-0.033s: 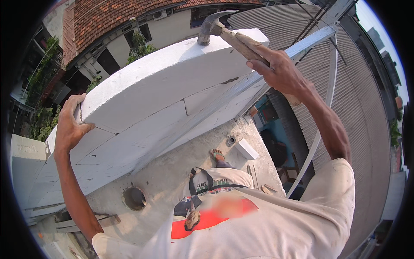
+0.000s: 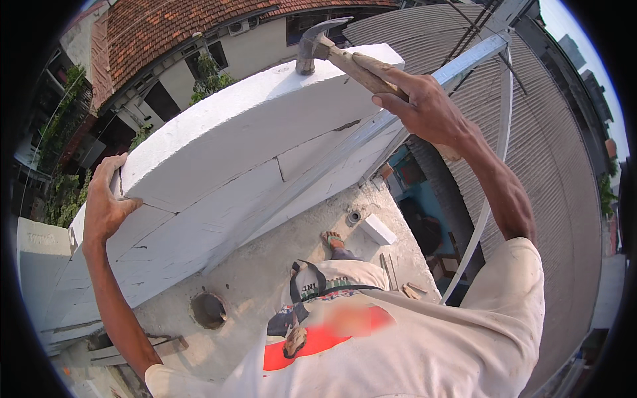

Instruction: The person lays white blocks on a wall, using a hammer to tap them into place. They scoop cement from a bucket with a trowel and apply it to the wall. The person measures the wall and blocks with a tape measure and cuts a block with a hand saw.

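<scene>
A long white lightweight concrete block (image 2: 252, 126) forms the top course of a wall in front of me. My left hand (image 2: 109, 202) grips its left end, fingers over the top edge and thumb against the near face. In my right hand (image 2: 421, 103) is a claw hammer (image 2: 361, 69), held by its wooden handle. The hammer's striking face rests against the block's top near the right end, with the claw pointing up and to the right. Lower courses of the wall (image 2: 232, 202) show thin dark joints.
A metal bar (image 2: 474, 60) slants across the wall's right part. Below lie a concrete floor (image 2: 259, 278) with a round hole (image 2: 208, 310), a short pipe stub (image 2: 353, 217) and a small white block (image 2: 379, 229). Corrugated roofing (image 2: 537, 179) spreads on the right; a tiled roof (image 2: 172, 30) stands beyond.
The whole view has shifted slightly, so the scene sits a little further left. Both hands keep their grip, and the hammer stays on the block's top.
</scene>
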`<act>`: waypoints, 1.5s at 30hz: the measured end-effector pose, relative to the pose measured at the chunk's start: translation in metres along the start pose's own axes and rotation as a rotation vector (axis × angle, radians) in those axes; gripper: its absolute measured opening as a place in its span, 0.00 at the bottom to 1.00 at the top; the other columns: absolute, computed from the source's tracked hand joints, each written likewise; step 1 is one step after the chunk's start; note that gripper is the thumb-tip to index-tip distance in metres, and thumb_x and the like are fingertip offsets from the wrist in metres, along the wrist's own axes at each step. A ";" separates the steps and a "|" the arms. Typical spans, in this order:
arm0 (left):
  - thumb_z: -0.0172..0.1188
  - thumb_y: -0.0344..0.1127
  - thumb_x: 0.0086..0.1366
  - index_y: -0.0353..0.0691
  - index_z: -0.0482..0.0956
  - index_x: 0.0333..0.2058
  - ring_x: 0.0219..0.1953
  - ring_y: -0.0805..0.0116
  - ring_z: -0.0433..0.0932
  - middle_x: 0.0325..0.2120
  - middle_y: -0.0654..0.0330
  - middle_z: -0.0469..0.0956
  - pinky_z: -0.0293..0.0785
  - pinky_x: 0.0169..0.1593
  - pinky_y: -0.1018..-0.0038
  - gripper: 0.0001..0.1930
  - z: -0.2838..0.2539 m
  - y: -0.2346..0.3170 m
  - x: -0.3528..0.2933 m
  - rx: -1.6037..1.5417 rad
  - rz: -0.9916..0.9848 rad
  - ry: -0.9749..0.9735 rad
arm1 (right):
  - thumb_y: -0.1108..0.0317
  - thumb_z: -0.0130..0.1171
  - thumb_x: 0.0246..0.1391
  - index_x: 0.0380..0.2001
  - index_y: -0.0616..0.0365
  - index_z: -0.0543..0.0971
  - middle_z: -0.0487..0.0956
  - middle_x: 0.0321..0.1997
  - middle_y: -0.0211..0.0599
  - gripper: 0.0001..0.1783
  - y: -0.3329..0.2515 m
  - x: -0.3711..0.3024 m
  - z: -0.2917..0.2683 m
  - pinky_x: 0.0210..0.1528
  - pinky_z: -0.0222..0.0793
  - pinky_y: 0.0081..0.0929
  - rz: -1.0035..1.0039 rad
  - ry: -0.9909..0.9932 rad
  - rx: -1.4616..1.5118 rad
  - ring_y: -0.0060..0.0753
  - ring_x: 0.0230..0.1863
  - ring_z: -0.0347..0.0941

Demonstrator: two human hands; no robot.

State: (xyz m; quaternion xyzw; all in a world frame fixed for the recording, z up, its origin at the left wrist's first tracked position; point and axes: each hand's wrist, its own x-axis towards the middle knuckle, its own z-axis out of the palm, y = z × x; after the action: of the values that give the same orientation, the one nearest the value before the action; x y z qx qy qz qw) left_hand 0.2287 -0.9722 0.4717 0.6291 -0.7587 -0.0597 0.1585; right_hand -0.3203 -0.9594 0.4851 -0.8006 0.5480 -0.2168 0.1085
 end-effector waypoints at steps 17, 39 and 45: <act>0.74 0.31 0.62 0.44 0.70 0.71 0.74 0.54 0.65 0.72 0.57 0.68 0.61 0.76 0.54 0.39 0.150 -0.009 -0.187 -0.228 -0.155 0.647 | 0.66 0.67 0.61 0.38 0.60 0.83 0.78 0.22 0.35 0.08 0.133 -0.274 0.392 0.19 0.65 0.32 1.021 -0.816 0.594 0.27 0.18 0.72; 0.52 0.59 0.79 0.44 0.73 0.70 0.61 0.63 0.79 0.63 0.56 0.79 0.74 0.66 0.67 0.32 0.411 0.050 -0.561 -2.182 -1.542 0.168 | 0.70 0.69 0.54 0.73 0.56 0.68 0.85 0.39 0.51 0.42 -0.074 -0.081 0.667 0.25 0.77 0.39 0.102 -1.463 -0.038 0.39 0.29 0.82; 0.58 0.54 0.76 0.38 0.63 0.75 0.73 0.56 0.68 0.72 0.44 0.68 0.61 0.75 0.66 0.38 0.398 -0.007 -0.558 -1.590 -1.423 0.024 | 0.68 0.68 0.54 0.74 0.64 0.53 0.84 0.43 0.61 0.50 -0.178 -0.057 0.804 0.31 0.80 0.45 -0.307 -1.268 -0.195 0.45 0.32 0.85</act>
State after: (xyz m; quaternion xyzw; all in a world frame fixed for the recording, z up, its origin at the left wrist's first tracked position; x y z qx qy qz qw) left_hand 0.1981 -0.4738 0.0027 0.6440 0.0416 -0.6103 0.4595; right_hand 0.1849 -0.8909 -0.1637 -0.8482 0.2748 0.3344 0.3053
